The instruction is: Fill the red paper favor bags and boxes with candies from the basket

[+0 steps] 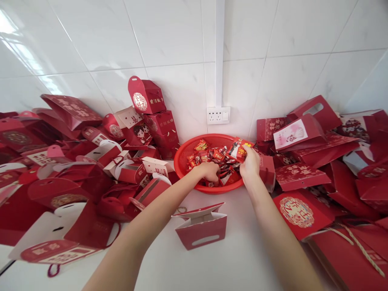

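A round red plastic basket (182,163) stands against the wall with many small wrapped candies (202,152) in it. My left hand (210,171) reaches down among the candies, its fingers curled and partly hidden, so what they grip, if anything, does not show. At the basket's right rim, my right hand (251,161) pinches a larger red snack packet (238,149) with a yellow and white print. Between my forearms, an open red gift box (202,232) with a handle slot sits on the white table, its mouth facing up.
Red gift boxes (75,182) are heaped on the left, some stacked (160,121) by the wall. Another pile of red boxes (303,173) covers the right side, with a rope handle (360,246) at its front. A power socket (218,116) is on the tiled wall.
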`<state>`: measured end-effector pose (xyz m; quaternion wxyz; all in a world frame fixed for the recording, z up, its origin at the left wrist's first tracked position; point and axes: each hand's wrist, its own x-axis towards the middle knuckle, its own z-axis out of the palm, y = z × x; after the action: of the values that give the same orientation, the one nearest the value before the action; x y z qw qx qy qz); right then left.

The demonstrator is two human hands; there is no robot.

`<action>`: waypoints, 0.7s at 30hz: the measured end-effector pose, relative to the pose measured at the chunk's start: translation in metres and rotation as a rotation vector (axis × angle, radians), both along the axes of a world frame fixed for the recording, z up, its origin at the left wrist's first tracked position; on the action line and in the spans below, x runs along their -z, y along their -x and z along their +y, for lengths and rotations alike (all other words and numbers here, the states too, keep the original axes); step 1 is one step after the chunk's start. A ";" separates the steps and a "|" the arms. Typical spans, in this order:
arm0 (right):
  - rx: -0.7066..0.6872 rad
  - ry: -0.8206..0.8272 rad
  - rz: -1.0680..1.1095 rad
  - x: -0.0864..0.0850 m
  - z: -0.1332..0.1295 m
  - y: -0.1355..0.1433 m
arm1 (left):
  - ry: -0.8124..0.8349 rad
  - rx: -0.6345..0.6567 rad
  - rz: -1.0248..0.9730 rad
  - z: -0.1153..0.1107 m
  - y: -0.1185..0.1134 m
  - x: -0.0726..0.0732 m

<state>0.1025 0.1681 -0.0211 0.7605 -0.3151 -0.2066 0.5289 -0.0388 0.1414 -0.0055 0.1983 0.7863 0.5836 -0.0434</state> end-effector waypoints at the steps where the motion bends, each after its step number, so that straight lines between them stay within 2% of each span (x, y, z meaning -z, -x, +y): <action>1: 0.006 0.004 0.005 -0.001 -0.001 0.000 | -0.013 -0.018 -0.058 0.001 0.004 0.000; 6: 0.028 0.021 0.019 -0.005 -0.003 -0.001 | -0.131 -0.166 -0.431 0.009 0.024 0.001; 11: 0.018 0.038 0.023 -0.007 -0.005 -0.001 | -0.174 -0.283 -0.772 0.015 0.028 0.003; 15: 0.004 0.045 0.016 -0.007 -0.004 0.000 | -0.204 -0.316 -0.938 0.018 0.028 0.005; 21: -0.036 0.043 -0.018 -0.005 -0.003 0.000 | -0.291 -0.331 -1.071 0.021 0.031 0.008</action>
<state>0.1030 0.1651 -0.0164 0.7419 -0.3325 -0.2078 0.5438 -0.0697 0.1627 -0.0136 0.3600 0.6159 0.5172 0.4729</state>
